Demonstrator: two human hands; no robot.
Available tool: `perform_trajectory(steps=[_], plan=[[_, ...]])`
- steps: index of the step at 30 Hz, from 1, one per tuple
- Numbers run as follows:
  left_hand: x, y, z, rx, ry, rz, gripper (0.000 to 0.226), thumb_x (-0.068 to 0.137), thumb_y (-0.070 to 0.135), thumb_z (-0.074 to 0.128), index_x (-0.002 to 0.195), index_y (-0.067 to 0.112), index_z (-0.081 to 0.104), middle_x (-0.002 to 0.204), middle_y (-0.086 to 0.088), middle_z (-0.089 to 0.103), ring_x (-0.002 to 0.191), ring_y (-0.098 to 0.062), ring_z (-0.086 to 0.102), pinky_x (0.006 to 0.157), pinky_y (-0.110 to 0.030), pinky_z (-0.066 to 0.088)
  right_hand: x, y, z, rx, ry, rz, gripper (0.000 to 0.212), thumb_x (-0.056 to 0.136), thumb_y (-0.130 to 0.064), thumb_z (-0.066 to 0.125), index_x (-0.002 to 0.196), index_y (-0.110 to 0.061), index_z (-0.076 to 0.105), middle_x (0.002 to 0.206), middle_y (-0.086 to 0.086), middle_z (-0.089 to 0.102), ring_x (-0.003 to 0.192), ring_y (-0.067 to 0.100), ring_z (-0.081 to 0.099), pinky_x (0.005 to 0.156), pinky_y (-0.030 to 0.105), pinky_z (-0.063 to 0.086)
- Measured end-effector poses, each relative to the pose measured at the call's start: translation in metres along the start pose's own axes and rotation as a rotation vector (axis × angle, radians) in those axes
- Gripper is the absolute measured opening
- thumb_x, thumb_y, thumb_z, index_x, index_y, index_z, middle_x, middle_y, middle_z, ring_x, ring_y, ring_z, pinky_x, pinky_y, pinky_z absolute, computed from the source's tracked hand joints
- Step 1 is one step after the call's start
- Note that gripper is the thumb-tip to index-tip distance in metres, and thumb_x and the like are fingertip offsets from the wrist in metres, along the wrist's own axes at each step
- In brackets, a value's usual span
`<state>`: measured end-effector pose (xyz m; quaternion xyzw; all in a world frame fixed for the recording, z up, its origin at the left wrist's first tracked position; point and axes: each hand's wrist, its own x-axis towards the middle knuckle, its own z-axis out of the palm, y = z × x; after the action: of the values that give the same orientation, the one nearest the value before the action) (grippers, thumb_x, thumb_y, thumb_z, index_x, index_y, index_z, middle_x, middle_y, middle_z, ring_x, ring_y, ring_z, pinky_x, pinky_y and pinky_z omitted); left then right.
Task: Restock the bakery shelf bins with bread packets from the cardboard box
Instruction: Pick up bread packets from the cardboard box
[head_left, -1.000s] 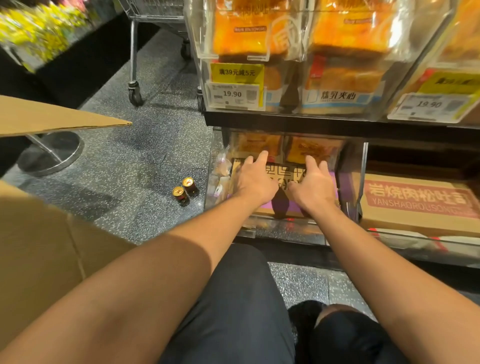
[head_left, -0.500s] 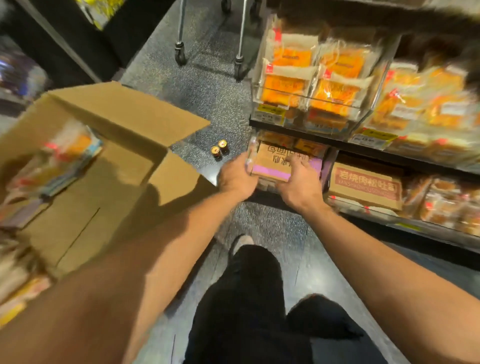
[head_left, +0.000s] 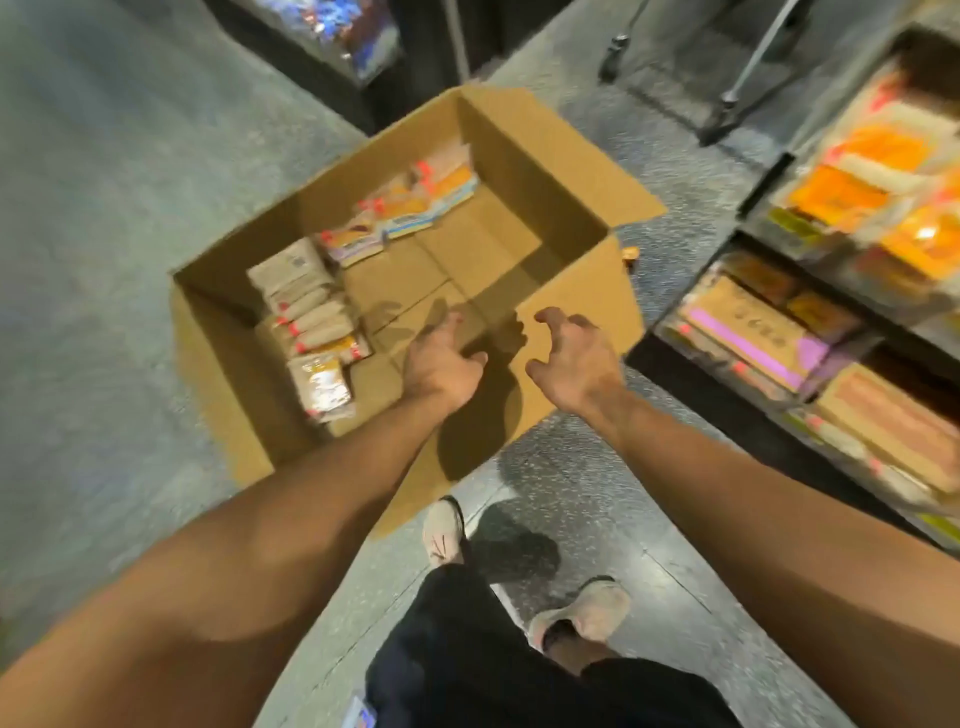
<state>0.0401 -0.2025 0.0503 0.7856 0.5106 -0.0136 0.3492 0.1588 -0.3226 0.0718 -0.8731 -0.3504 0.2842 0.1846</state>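
Both hands are held empty over the cardboard box (head_left: 566, 291). Left hand (head_left: 441, 364): fingers (head_left: 451, 323) spread. Right hand (head_left: 574, 358): fingers (head_left: 551, 315) curled, nothing gripped. Bread packets (head_left: 317, 322) are seen left of the fingers, along the box wall. Shelf bins (head_left: 769, 338) are noted right of them.

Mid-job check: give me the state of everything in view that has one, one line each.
Cardboard box: open, flaps up, partly full.
Bread packets: stacked along the box's left side.
Left hand: empty, fingers spread, over the box.
Right hand: empty, fingers curled open.
Lower shelf bin: stocked.
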Motion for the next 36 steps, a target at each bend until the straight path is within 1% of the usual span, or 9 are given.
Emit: perform_trajectory(steps=[2,4,7,15,21,27,29,32,36], plan=[[0.002,-0.048,-0.027,0.011,0.024,-0.053,0.06,0.084,0.036,0.072,0.139,0.031,0.049,0.131,-0.005,0.061,0.12,-0.025,0.058,0.1,-0.034,0.048,0.008,-0.037,0.032,0.016,-0.054,-0.035,0.057,0.086,-0.029,0.067,0.14,-0.022,0.049,0.118,0.011,0.057,0.105,0.032,0.058,0.077,0.023,0.038],[0.006,-0.095,-0.051,0.031,0.053,-0.109,0.058,0.085,0.038,0.07,0.139,0.031,0.049,0.13,-0.006,0.062,0.117,-0.027,0.059,0.097,-0.034,0.05,0.017,-0.075,0.064,0.033,-0.107,-0.066,0.056,0.088,-0.029,0.068,0.141,-0.021,0.05,0.119,0.01,0.06,0.103,0.028,0.06,0.081,0.021,0.043],[0.025,-0.159,-0.082,0.042,0.071,-0.178,0.054,0.084,0.036,0.069,0.135,0.028,0.052,0.123,-0.009,0.065,0.112,-0.032,0.061,0.09,-0.035,0.049,0.037,-0.128,0.113,-0.012,-0.177,-0.106,0.053,0.09,-0.031,0.066,0.14,-0.025,0.048,0.126,0.011,0.063,0.11,0.03,0.062,0.094,0.029,0.051],[0.121,-0.267,-0.126,-0.004,-0.016,-0.346,0.065,0.085,0.032,0.07,0.142,0.02,0.04,0.13,-0.016,0.052,0.12,-0.034,0.052,0.096,-0.03,0.042,0.132,-0.221,0.219,-0.047,-0.189,-0.073,0.048,0.089,-0.034,0.067,0.133,-0.026,0.049,0.122,0.009,0.058,0.11,0.032,0.059,0.091,0.037,0.053],[0.182,-0.284,-0.089,-0.137,-0.101,-0.572,0.079,0.085,0.039,0.072,0.144,0.013,0.025,0.135,-0.018,0.049,0.122,-0.033,0.053,0.097,-0.037,0.047,0.209,-0.235,0.275,-0.022,-0.196,0.029,0.059,0.085,-0.023,0.072,0.138,-0.02,0.046,0.129,0.014,0.051,0.119,0.033,0.051,0.092,0.029,0.041],[0.212,-0.308,-0.054,-0.232,-0.104,-0.743,0.073,0.073,0.034,0.071,0.137,0.014,0.043,0.129,-0.011,0.06,0.117,-0.031,0.059,0.096,-0.036,0.051,0.236,-0.212,0.315,0.145,-0.21,0.199,0.061,0.085,-0.023,0.072,0.137,-0.027,0.041,0.115,0.005,0.043,0.099,0.019,0.045,0.084,0.025,0.037],[0.213,-0.315,-0.049,-0.234,-0.084,-0.805,0.061,0.08,0.027,0.072,0.134,0.015,0.045,0.127,-0.012,0.06,0.117,-0.032,0.06,0.096,-0.038,0.052,0.24,-0.205,0.326,0.198,-0.197,0.266,0.059,0.085,-0.018,0.073,0.133,-0.025,0.04,0.117,0.007,0.049,0.096,0.018,0.045,0.08,0.025,0.035],[0.213,-0.322,-0.043,-0.2,-0.071,-0.835,0.047,0.089,0.02,0.068,0.131,0.014,0.046,0.124,-0.011,0.062,0.113,-0.032,0.062,0.091,-0.04,0.055,0.246,-0.201,0.335,0.274,-0.136,0.388,0.056,0.087,-0.02,0.073,0.13,-0.022,0.038,0.109,0.006,0.057,0.094,0.021,0.053,0.075,0.029,0.04],[0.208,-0.32,-0.042,-0.186,-0.086,-0.836,0.063,0.093,0.019,0.066,0.146,0.011,0.033,0.13,-0.012,0.06,0.118,-0.034,0.059,0.087,-0.037,0.054,0.249,-0.199,0.337,0.322,-0.144,0.551,0.054,0.084,-0.024,0.077,0.127,-0.022,0.044,0.106,0.006,0.059,0.093,0.023,0.058,0.078,0.034,0.053]])
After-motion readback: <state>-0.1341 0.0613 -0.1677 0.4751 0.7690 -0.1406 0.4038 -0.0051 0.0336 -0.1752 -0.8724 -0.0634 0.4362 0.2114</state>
